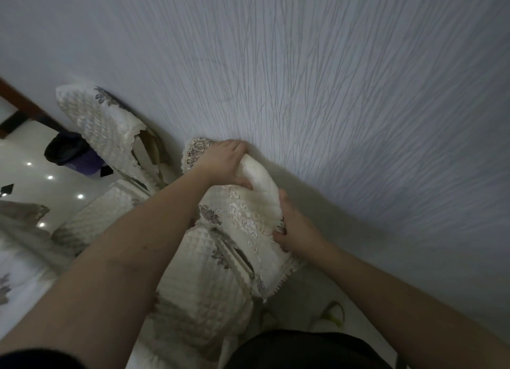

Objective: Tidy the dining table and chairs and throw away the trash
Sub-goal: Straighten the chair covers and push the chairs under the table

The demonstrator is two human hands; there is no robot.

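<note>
Head view: step in hand appears to be straightening the cream quilted fabric chair-back cover (249,211) on the chair standing against the ribbed white wall (358,92). Left hand (225,161) grips its top edge; right hand (295,228) pinches its embroidered side. Next move likely calls for an even downward pull. Fabric: soft, padded, scallop-edged
</note>
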